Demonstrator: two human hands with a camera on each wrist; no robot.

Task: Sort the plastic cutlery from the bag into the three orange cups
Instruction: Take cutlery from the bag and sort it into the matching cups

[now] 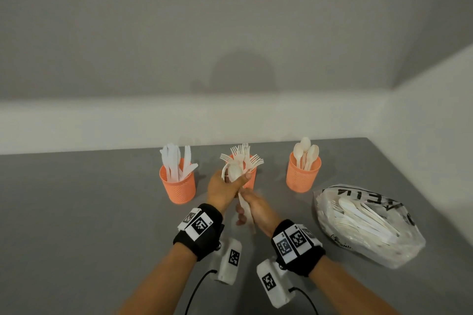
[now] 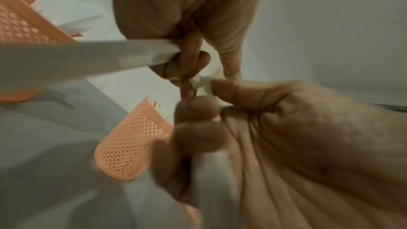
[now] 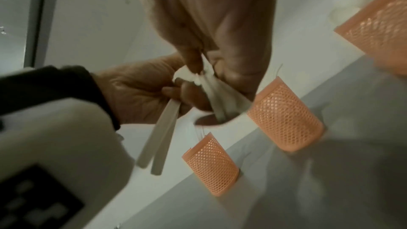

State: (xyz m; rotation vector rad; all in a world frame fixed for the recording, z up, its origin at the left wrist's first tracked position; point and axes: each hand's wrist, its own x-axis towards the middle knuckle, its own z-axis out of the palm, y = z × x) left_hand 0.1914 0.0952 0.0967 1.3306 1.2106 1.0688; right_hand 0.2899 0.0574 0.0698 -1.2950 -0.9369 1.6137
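Note:
Three orange mesh cups stand in a row: the left cup holds knives, the middle cup forks, the right cup spoons. Just in front of the middle cup my left hand grips a small bundle of white cutlery, heads up. Below it my right hand pinches one white piece of that bundle by its handle. In the right wrist view two handles hang from the left hand. The clear plastic bag lies at the right with more cutlery inside.
The grey table ends at a white wall behind the cups. Cables run from the wrist cameras near the front edge. The bag lies close to the spoon cup's right front.

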